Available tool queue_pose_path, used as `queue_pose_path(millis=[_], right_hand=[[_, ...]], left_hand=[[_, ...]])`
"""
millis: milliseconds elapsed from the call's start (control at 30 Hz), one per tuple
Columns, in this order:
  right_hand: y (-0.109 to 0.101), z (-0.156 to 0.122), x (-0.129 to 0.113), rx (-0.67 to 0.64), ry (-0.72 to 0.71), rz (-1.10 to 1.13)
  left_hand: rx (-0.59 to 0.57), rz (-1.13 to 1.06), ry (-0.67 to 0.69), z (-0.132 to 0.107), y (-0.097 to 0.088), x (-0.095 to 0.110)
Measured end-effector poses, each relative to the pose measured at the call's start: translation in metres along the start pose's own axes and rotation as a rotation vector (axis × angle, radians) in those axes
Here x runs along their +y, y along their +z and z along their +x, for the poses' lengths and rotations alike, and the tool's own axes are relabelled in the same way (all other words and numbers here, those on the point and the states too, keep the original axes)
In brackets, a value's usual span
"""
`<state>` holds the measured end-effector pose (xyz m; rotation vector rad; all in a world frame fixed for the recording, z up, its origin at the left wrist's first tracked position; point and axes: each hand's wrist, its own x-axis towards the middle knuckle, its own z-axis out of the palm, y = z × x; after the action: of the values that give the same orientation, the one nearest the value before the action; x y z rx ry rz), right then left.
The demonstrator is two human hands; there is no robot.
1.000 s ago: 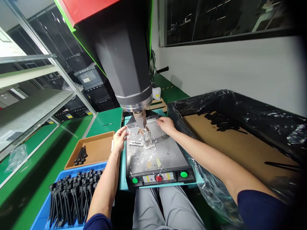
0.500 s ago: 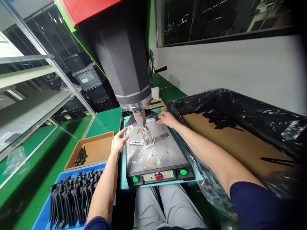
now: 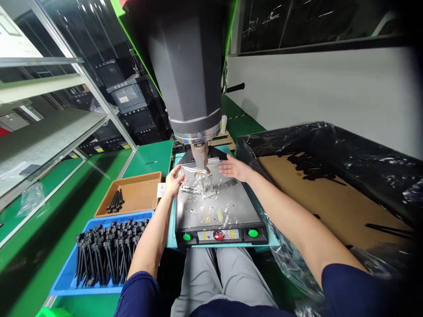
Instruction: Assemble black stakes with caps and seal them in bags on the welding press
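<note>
A clear plastic film (image 3: 211,204) spreads over the metal plate (image 3: 246,209) between the person's two hands, its upper edge catching the light in front of the metal tip (image 3: 199,155). The left hand (image 3: 174,181) is at the film's left edge, thumb and forefinger a little apart; whether they grip the film cannot be told. The right hand (image 3: 234,169) is spread flat near the film's right side, fingers straight and pointing inward; contact with the film cannot be made out. A small metal bracket (image 3: 207,187) stands on the plate below the tip, partly behind the film and between the hands. Above hangs a dark machine head (image 3: 190,79). Along the plate's near side are a red button (image 3: 218,236) and two green buttons (image 3: 253,233). Left of the machine, a brown tray (image 3: 143,189) holds a few black parts (image 3: 115,201), and just nearer, a blue bin (image 3: 68,284) is packed with more. On the right, beyond the right hand, is a large box lined with black plastic (image 3: 370,154), with dark parts lying on its brown bottom (image 3: 291,193).
</note>
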<state>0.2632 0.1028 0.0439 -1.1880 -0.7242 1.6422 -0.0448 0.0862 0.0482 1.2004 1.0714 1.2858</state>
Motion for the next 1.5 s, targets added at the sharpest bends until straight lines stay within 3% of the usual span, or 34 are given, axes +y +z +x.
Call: queue_pose_path(millis=[200,400,700,1000,1300,1500], right_hand=[[0.007,-0.011,0.018,0.065,-0.188,-0.059],[0.006,-0.018,0.027,0.092,-0.24,-0.063],[0.009,-0.037,0.04,0.145,-0.145,-0.092],[0.008,-0.053,0.05,0.201,-0.183,-0.073],[0.009,-0.066,0.05,0.107,-0.257,-0.071],[-0.001,-0.066,0.057,0.029,-0.297,-0.119]], left_hand=[[-0.011,-0.009,-0.004,-0.002,-0.008,-0.003],[-0.067,0.021,-0.047,-0.003,-0.014,-0.007],[-0.077,0.009,-0.101,-0.006,-0.016,-0.015],[-0.094,-0.055,-0.147,-0.023,-0.022,-0.009],[-0.15,-0.163,-0.112,-0.041,-0.038,-0.004],[-0.038,0.005,-0.221,-0.031,-0.047,-0.006]])
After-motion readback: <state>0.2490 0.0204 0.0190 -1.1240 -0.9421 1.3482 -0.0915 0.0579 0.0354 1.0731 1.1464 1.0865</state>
